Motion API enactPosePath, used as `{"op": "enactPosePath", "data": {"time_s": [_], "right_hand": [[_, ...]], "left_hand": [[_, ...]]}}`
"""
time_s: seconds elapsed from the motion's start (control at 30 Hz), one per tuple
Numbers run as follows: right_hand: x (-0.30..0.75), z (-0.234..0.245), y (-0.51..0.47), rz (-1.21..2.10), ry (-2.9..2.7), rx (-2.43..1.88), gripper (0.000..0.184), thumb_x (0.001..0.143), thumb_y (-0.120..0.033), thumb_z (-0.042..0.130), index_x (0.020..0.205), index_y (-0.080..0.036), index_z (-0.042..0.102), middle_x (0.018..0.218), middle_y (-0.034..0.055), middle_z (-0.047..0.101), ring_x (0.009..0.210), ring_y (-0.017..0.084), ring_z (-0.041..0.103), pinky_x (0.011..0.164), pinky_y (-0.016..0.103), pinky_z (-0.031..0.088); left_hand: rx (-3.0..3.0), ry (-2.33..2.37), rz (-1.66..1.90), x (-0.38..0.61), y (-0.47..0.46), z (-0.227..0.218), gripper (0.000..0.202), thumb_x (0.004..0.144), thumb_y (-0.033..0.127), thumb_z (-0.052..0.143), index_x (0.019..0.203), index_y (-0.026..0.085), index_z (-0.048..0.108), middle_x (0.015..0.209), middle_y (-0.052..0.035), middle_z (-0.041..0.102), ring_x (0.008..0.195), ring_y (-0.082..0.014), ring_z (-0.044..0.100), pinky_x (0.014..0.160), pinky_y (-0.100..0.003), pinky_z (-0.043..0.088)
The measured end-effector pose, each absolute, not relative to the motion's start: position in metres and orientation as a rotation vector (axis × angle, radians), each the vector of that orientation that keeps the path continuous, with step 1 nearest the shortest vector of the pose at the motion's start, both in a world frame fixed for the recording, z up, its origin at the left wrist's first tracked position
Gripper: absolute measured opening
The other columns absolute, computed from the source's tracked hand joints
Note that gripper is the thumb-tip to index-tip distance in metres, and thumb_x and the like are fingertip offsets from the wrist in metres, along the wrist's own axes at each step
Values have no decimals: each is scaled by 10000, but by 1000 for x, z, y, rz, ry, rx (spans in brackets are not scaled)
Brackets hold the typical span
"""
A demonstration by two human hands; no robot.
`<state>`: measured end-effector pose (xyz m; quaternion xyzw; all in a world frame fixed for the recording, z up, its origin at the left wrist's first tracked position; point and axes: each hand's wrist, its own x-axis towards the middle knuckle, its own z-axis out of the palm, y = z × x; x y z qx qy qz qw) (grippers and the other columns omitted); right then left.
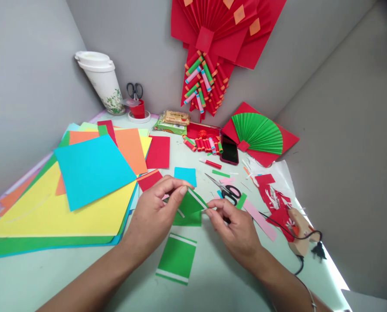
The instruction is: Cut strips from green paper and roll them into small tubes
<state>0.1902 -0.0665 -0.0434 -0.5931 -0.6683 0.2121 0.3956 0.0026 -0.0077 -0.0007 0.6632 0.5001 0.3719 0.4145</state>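
Note:
Between my hands, raised above the table, is a green paper piece (pixel 191 203) with a white strip along its edge. My left hand (pixel 162 208) pinches its upper left corner between thumb and fingers. At the strip's other end, the fingertips of my right hand (pixel 232 225) grip the right corner. Beneath it lies another green paper (pixel 188 220), partly covered. Nearer to me a green rectangle (pixel 176 258) with white strips along two opposite edges rests flat. A blue paper square (pixel 185 175) and black-handled scissors (pixel 230 193) lie just beyond my hands.
Coloured paper sheets (pixel 96 173) are stacked at left. At the back stand a white cup (pixel 102 82) and a red pot (pixel 137 109) holding scissors. Rolled paper tubes (pixel 208 144), a phone (pixel 229 149) and a green fan (pixel 260 133) sit behind. A corded power strip (pixel 300 229) lies right.

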Motion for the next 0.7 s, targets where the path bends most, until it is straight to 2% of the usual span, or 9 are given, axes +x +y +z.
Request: {"op": "enactPosePath", "data": {"time_s": [0.17,0.37,0.6,0.7], "right_hand": [[190,-43,-66,487,-1714,-1517,136,929,-259,555,896,-199,672,551,-54,589,505,105,551,503,212,389],[189,-43,-66,457,-1720,-1517,146,919,-261,555,888,-200,684,550,-47,612,498,108,560,500,214,398],[190,-43,-66,452,-1735,-1516,161,919,-271,564,912,-195,706,571,-36,639,517,112,579,526,216,422],[191,-46,-66,457,-1734,-1519,174,921,-279,559,925,-198,712,580,-32,651,513,114,580,521,217,428]], "left_hand": [[1695,1259,902,3,-6,-1,216,912,407,576,912,229,699,887,-4,698,841,-185,630,743,-267,471],[1648,1249,839,5,-5,2,188,873,403,617,889,225,676,894,-15,697,785,-177,621,666,-258,480],[1619,1256,801,2,-3,3,153,817,375,690,786,227,670,815,5,691,765,-167,627,741,-275,512],[1610,1225,794,0,-3,2,149,820,372,691,789,227,669,885,-10,717,834,-185,655,751,-282,521]]}}
